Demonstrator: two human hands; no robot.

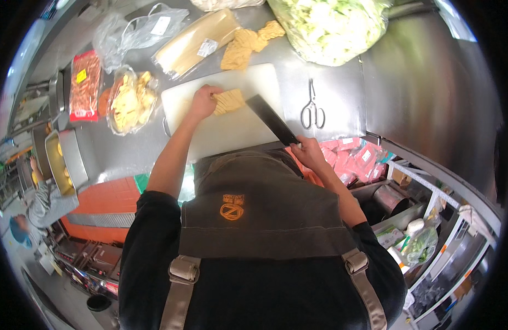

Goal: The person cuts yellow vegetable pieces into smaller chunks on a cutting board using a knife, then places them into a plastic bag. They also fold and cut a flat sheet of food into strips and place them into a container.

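Note:
On a white cutting board (212, 136) lies a yellowish, wrinkled sheet of food (230, 101), perhaps tofu skin, with cut lines across it. My left hand (204, 102) rests at its left end, the fingertips pressing on it. In my right hand (308, 152) is the handle of a cleaver (271, 119). Its broad dark blade points up and left over the board, its tip just right of the sheet and apart from it. More of the wrinkled yellow sheets (241, 47) lie on the steel table beyond the board.
Scissors (312, 107) lie right of the board. A bag of chopped greens (332, 31), a clear package of pale sheets (198, 43), a bag of yellow pieces (130, 101) and a red meat pack (85, 86) surround it. Another person (47, 202) stands far left.

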